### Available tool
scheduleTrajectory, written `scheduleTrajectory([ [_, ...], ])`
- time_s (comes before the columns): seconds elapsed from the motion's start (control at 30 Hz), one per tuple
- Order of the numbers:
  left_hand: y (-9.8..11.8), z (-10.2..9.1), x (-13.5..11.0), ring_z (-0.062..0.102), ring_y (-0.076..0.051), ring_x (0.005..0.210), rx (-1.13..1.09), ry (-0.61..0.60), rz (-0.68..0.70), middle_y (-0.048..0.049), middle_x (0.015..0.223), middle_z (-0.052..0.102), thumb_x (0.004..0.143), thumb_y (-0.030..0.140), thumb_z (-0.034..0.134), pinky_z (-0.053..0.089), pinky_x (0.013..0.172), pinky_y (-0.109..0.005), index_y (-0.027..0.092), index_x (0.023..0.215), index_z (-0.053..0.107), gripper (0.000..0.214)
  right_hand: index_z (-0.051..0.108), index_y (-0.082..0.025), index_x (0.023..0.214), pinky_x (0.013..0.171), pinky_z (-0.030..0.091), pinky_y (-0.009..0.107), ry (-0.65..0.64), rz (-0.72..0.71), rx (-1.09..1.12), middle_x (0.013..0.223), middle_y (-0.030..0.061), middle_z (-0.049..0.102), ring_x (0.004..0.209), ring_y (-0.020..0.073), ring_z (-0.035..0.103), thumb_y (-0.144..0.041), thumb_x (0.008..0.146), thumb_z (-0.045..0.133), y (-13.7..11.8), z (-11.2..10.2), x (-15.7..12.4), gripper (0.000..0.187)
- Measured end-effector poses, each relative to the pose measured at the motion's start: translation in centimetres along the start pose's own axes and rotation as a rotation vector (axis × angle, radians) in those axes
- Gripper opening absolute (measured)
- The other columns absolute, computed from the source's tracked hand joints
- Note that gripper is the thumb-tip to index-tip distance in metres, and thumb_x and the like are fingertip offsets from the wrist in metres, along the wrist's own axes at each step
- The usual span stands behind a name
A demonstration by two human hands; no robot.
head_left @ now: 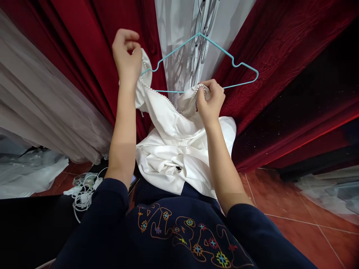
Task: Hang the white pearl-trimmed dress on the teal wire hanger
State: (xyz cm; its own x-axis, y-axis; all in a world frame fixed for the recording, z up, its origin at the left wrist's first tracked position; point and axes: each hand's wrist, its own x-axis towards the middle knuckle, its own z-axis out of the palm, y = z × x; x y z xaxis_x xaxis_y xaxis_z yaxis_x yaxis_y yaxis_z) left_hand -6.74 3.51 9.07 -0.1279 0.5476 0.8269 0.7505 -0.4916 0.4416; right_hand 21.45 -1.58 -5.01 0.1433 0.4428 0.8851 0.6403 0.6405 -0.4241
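Observation:
A white satin garment (pixel 174 145) with a pearl-beaded neckline hangs between my raised hands. My left hand (pixel 127 54) is closed on the garment's left shoulder, at the left end of a light blue wire hanger (pixel 202 37). My right hand (pixel 210 99) pinches the beaded edge on the right, just under the hanger's bottom bar. The hanger's hook goes up out of view in front of a white cloth panel (pixel 179 45).
Dark red velvet curtains (pixel 269 48) hang on both sides, and pale sheer fabric (pixel 36 108) drapes at left. White cables (pixel 82 194) lie on a dark surface at lower left. Red floor tiles (pixel 294 224) show at lower right.

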Motion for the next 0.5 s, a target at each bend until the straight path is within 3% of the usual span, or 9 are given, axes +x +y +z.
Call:
scheduleTrajectory([
  [0.1,2.9,1.9,0.0,0.073,-0.018,0.107,-0.08,-0.147,-0.007,-0.0033,0.111,0.072,0.104,0.027,0.062,0.066,0.098,-0.038,0.024,0.108,0.06,0.005,0.061,-0.026,0.102,0.103,0.05,0.055,-0.001,0.027,0.0,0.104,0.0073,0.07,0.102,0.0269,0.066,-0.047,0.107,0.044,0.1,-0.1,0.0,0.028],
  [0.2,4.6,2.6,-2.1,0.073,-0.023,0.118,-0.222,-0.301,-0.077,-0.0025,0.131,0.071,0.112,0.041,0.05,0.066,0.095,-0.042,0.032,0.127,0.057,0.019,0.061,-0.026,0.1,0.108,0.047,0.058,-0.02,0.051,-0.028,0.104,0.0078,0.07,0.105,0.0282,0.065,-0.046,0.107,0.045,0.1,-0.3,0.1,0.026],
  [0.23,5.0,2.6,-3.2,0.071,-0.023,0.124,-0.25,-0.277,-0.077,-0.0013,0.138,0.068,0.116,0.046,0.04,0.064,0.098,-0.042,0.035,0.13,0.055,0.024,0.061,-0.026,0.101,0.109,0.046,0.059,-0.027,0.052,-0.039,0.104,0.0079,0.07,0.105,0.0285,0.065,-0.046,0.106,0.045,0.1,-0.4,0.1,0.026],
  [0.3,5.5,2.5,-6.0,0.068,-0.018,0.125,-0.318,-0.117,-0.082,-0.0025,0.14,0.066,0.119,0.05,0.022,0.06,0.104,-0.04,0.031,0.128,0.054,0.038,0.062,-0.026,0.1,0.109,0.046,0.058,-0.024,0.049,-0.055,0.103,0.0077,0.07,0.105,0.0283,0.064,-0.043,0.106,0.046,-0.2,-0.4,0.1,0.024],
  [0.37,5.8,2.5,-9.4,0.07,-0.012,0.105,-0.439,0.047,-0.169,-0.0066,0.121,0.069,0.12,0.045,0.017,0.06,0.097,-0.034,0.021,0.116,0.053,0.044,0.062,-0.026,0.1,0.109,0.046,0.056,-0.01,0.05,-0.054,0.102,0.007,0.069,0.103,0.0273,0.064,-0.04,0.105,0.047,-0.5,-0.4,0.1,0.022],
  [0.43,5.8,2.7,-12.9,0.067,-0.009,0.078,-0.588,0.052,-0.332,-0.0056,0.099,0.069,0.119,0.042,0.023,0.058,0.077,-0.028,0.017,0.105,0.054,0.042,0.061,-0.025,0.1,0.11,0.046,0.055,-0.004,0.06,-0.042,0.102,0.0062,0.069,0.103,0.0262,0.064,-0.038,0.104,0.047,-0.9,-0.4,0.1,0.02],
  [0.5,6.0,3.2,-15.7,0.068,-0.012,0.071,-0.727,-0.085,-0.537,-0.0063,0.087,0.07,0.115,0.047,0.036,0.056,0.069,-0.025,0.015,0.096,0.06,0.044,0.062,-0.025,0.1,0.111,0.046,0.053,-0.016,0.075,-0.035,0.103,0.0055,0.07,0.104,0.0251,0.064,-0.036,0.103,0.048,-1.1,-0.5,0.1,0.018],
])
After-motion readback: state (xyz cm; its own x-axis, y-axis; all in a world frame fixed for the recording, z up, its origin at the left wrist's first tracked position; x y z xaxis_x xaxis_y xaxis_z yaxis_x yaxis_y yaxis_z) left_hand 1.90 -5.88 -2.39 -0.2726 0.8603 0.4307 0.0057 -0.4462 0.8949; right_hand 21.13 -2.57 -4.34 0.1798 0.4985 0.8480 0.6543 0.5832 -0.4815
